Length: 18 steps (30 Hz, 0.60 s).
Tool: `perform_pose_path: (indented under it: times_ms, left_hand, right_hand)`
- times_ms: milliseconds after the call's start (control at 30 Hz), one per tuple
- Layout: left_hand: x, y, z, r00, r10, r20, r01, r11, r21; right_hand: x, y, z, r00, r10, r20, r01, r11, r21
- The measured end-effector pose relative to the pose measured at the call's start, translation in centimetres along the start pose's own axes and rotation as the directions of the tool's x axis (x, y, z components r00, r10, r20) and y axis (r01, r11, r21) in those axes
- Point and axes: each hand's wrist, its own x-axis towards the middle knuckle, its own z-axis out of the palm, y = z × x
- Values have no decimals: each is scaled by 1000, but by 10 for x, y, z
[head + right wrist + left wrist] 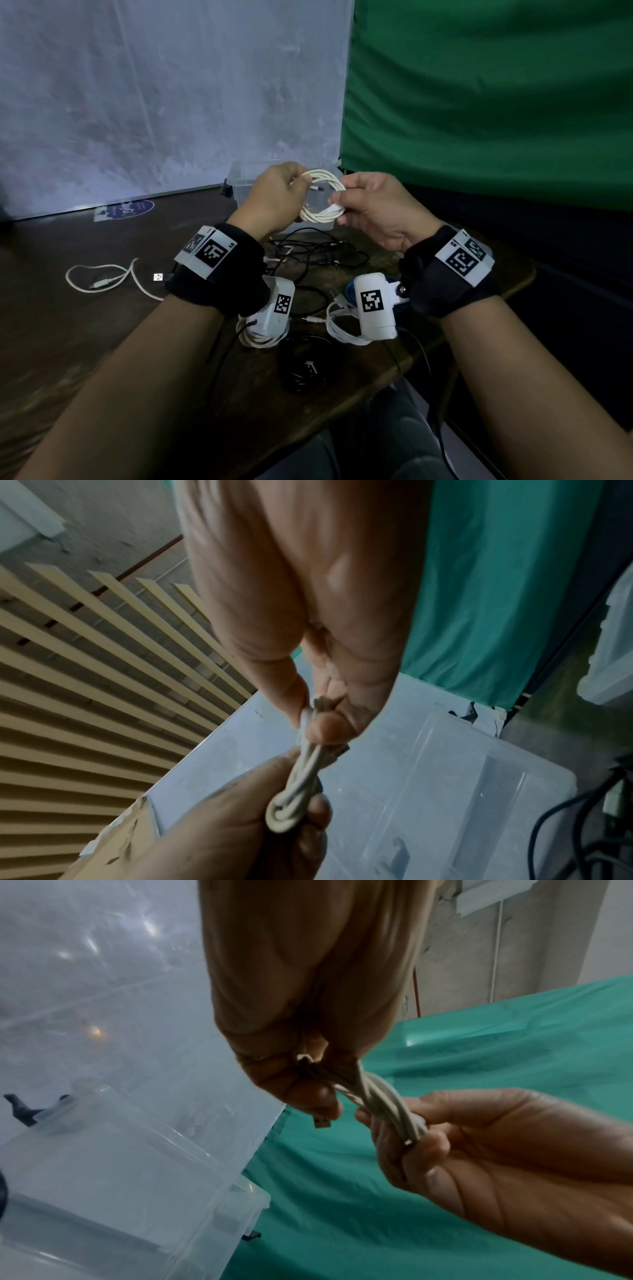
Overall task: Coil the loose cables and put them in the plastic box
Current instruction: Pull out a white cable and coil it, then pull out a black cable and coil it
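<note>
Both hands hold one coiled white cable (323,198) in the air, just above the clear plastic box (241,192) at the back of the table. My left hand (296,183) pinches the coil's left side, and a USB plug (322,1123) pokes out below its fingers. Gripping the opposite side of the loops is my right hand (337,204). In the left wrist view the coil (387,1104) spans between the left hand (308,1088) and the right hand (404,1137). The right wrist view shows the coil (304,777) over the open box (445,777).
A tangle of black cables (308,253) lies in front of the box. A loose white cable (102,277) lies at the left. Two coiled white cables (260,337) (342,330) and a black coil (305,370) lie near the table's front edge (394,373).
</note>
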Motion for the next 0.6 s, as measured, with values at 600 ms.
perform_pose_path:
  times_ms: [600]
  left_hand:
    - [-15,10,10,915,-211,344,275,950,-146]
  right_hand:
    - [4,1,-24,986,162,-39,-166,939,-301]
